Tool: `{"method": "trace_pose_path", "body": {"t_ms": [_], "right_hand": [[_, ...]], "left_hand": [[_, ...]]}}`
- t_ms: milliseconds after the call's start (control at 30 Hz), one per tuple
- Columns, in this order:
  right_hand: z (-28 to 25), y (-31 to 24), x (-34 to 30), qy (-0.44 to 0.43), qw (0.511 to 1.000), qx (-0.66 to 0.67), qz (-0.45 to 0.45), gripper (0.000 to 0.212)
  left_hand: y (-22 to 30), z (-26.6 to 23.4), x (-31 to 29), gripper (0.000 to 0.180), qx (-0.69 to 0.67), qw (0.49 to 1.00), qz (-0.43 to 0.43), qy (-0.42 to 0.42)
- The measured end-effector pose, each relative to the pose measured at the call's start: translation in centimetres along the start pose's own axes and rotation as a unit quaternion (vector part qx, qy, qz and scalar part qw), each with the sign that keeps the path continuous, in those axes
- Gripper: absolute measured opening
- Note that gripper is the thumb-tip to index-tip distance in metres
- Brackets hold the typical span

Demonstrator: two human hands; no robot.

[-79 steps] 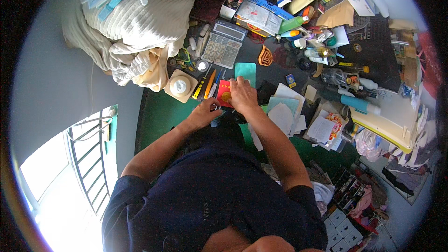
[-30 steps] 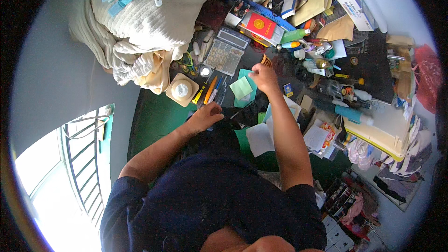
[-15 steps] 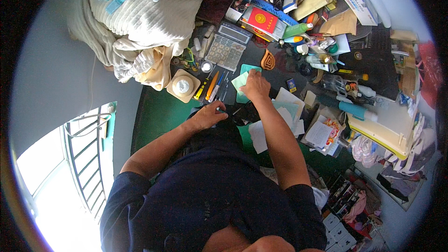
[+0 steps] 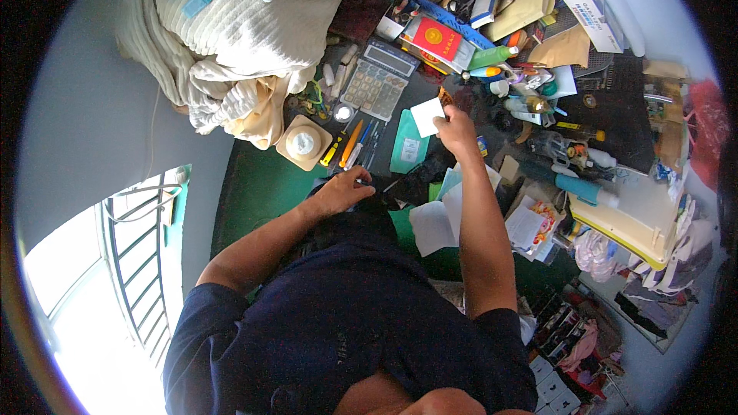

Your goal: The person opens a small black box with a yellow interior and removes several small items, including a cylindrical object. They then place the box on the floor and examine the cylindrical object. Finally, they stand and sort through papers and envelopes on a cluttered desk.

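Observation:
My right hand (image 4: 457,132) is closed on a small white square of paper (image 4: 427,117), pinched at its right side and raised over the desk. Just left of and below it lies a flat teal packet (image 4: 409,143) with a white label. A brown comb-like object (image 4: 445,96) shows partly behind the paper. My left hand (image 4: 344,190) rests at the desk's near edge with fingers curled; whatever sits in them is too small and dark to make out. Beyond it lie an orange pen-like tool (image 4: 351,143), a yellow-and-black tool (image 4: 332,151) and several pens.
A grey calculator (image 4: 378,81) stands behind the tools, and a white round container on a beige base (image 4: 304,143) stands left. Loose white sheets (image 4: 433,227) lie by my right forearm. Bottles and a red booklet (image 4: 436,38) crowd the far right; pale cloth (image 4: 231,38) heaps far left.
My right hand has moved right, off the teal packet, carrying the paper square. The packet and its label are now uncovered. My left hand has stayed in place.

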State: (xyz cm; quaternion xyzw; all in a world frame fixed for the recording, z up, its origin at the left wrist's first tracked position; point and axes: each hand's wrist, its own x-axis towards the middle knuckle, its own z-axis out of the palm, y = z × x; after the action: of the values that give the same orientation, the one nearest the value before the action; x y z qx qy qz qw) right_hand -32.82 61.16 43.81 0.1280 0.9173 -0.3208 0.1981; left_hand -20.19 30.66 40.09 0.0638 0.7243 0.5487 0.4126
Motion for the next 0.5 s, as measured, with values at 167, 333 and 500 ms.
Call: {"method": "trace_pose_path", "body": {"t_ms": [167, 333, 500], "right_hand": [[-0.4, -0.9, 0.4, 0.017, 0.917, 0.381, 0.115, 0.018], [-2.0, -2.9, 4.6, 0.045, 0.813, 0.579, 0.047, 0.015], [-1.9, -2.0, 6.9, 0.089, 0.803, 0.585, 0.072, 0.014]], "left_hand": [[1.2, -0.4, 0.1, 0.043, 0.0, 1.0, -0.01, -0.015], [1.3, -0.3, -0.2, 0.041, -0.005, 1.0, -0.006, -0.016], [0.9, -0.6, -0.7, 0.039, 0.004, 1.0, 0.003, 0.008]]}}
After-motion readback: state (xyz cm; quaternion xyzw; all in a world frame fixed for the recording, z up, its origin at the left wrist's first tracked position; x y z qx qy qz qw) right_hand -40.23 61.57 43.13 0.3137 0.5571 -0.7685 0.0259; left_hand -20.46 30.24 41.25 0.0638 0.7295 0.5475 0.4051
